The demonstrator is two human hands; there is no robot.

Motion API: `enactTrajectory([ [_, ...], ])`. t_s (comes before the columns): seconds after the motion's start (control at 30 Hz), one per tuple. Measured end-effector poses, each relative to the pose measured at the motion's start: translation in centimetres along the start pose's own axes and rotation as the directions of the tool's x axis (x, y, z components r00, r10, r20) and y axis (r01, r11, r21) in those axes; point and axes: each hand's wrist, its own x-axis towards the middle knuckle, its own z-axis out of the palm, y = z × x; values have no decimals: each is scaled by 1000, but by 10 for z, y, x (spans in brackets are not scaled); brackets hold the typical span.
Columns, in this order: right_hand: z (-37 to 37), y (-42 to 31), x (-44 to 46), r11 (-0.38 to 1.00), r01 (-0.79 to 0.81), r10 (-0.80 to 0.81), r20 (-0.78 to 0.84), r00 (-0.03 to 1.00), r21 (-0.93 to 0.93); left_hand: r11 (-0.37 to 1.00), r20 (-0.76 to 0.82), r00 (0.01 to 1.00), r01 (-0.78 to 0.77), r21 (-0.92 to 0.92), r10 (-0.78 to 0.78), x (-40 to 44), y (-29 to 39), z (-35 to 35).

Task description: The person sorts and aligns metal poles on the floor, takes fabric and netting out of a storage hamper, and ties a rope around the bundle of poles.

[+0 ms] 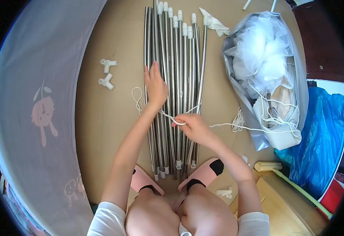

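Observation:
A bundle of several metal poles (185, 78) with white plastic ends lies lengthwise on the floor between my feet. Across the poles runs a white cord (166, 114), with a loop lying to their left. My left hand (155, 87) rests flat on the left side of the poles, fingers stretched toward the far end. Over the lower middle of the bundle, my right hand (193, 126) is closed in a pinch on the cord. The cord continues rightward from that hand to a grey bag. Part of the cord under my left wrist is hidden.
Two white plastic connectors (108, 65) lie to the left. A grey bag (235, 67) with white netting stands at right, beside a blue plastic bag (319, 129). Grey fabric with a rabbit print (62, 129) hangs along the left. A green-handled tool (301, 190) lies lower right.

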Motion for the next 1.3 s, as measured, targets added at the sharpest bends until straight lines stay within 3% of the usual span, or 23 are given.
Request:
enactTrajectory([
  [0.17, 3, -3, 3, 999, 9, -10, -12, 1000, -37, 986, 105, 994, -9, 167, -9, -12, 14, -9],
  [0.3, 4, -2, 2, 999, 30, -31, -18, 999, -39, 1000, 57, 998, 12, 25, -14, -17, 3, -15],
  [0.4, 2, -6, 1, 999, -1, 1, 2, 1000, -36, 989, -21, 994, 100, -109, -103, -20, -16, -15],
  [0.5, 1, -5, 1, 998, 3, -4, -24, 1000, -60, 963, 12, 998, 67, -262, -66, -31, -22, -34],
  [0.53, -1, -5, 1, 1000, -9, 9, -30, 1000, -18, 960, -57, 997, 27, -278, -44, -34, -11, -50],
  [0.6, -5, -5, 1, 999, -23, 24, -37, 999, 27, 873, -27, 994, 83, -480, -110, -53, 10, -83],
  [0.67, -8, -6, 0, 996, -32, 38, -79, 996, 80, 797, -51, 996, 26, -604, -71, -90, 20, -95],
  [0.7, -9, -7, 0, 996, -31, 38, -77, 996, 81, 777, 80, 997, 55, -627, -6, -106, 29, -102],
  [0.73, -10, -10, 0, 985, -133, 140, -56, 989, 114, 760, 206, 977, 88, -643, 61, -116, 37, -105],
  [0.77, -10, -10, 0, 962, -233, 240, -31, 970, 144, 797, 227, 963, 20, -604, 148, -119, 46, -100],
  [0.83, -5, -5, -2, 961, -180, 194, -49, 980, 208, 817, 199, 978, 69, -572, 56, -118, 64, -88],
  [0.9, -2, -5, -3, 918, -173, 215, -81, 973, 356, 818, 172, 984, 58, -572, 50, -114, 71, -73],
  [0.97, 1, 1, -4, 908, -153, 202, -85, 976, 391, 818, 147, 988, 45, -573, 49, -108, 78, -63],
  [1.03, -2, 2, -6, 871, -235, 266, -13, 964, 432, 763, 372, 928, 221, -608, 28, -102, 86, -54],
  [1.1, 0, 8, -7, 878, -196, 237, -42, 970, 436, 689, 335, 942, 244, -683, -2, -108, 88, -32],
  [1.17, -3, 8, -8, 884, -162, 217, -78, 973, 439, 640, 421, 903, 372, -673, -82, -110, 94, -28],
  [1.23, -8, 5, -10, 848, -156, 254, -131, 958, 506, 659, 421, 905, 351, -665, -58, -113, 92, -24],
  [1.3, -12, 11, -12, 815, -152, 283, -154, 947, 559, 405, 464, 855, 519, -753, -231, -110, 94, -25],
])
